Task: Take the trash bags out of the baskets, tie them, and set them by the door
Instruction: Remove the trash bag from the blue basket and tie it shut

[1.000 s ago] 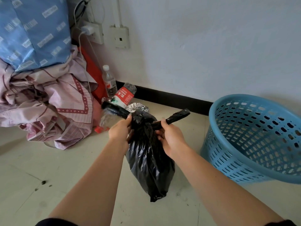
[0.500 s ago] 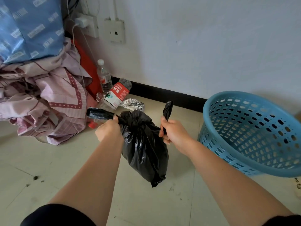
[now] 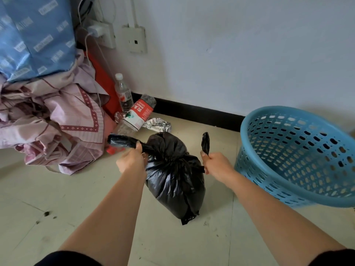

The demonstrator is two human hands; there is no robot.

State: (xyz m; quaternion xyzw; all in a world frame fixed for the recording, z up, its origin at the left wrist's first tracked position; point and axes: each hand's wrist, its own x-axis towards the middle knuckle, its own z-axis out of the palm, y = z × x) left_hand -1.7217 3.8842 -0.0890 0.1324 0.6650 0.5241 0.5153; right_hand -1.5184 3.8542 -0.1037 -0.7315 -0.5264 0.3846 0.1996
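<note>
A filled black trash bag (image 3: pixel 173 181) hangs between my hands just above the tiled floor. My left hand (image 3: pixel 132 160) grips the bag's left twisted tail, which sticks out to the left. My right hand (image 3: pixel 215 164) grips the right tail, whose end points straight up. The two tails cross in a knot at the bag's neck between my hands. A blue perforated plastic basket (image 3: pixel 295 154) stands tilted at the right, with no bag showing in it.
A heap of pink bedding (image 3: pixel 51 121) under a blue sack (image 3: pixel 32 35) fills the left. Plastic bottles (image 3: pixel 138 114) and crumpled foil (image 3: pixel 157 124) lie by the black baseboard. Wall sockets (image 3: pixel 134 40) with a white cable hang above. Pale floor tiles stretch in front.
My hands have pulled apart, drawing the knot tight. The right tail swung from pointing right to pointing up. The bag sits lower and the view has shifted slightly.
</note>
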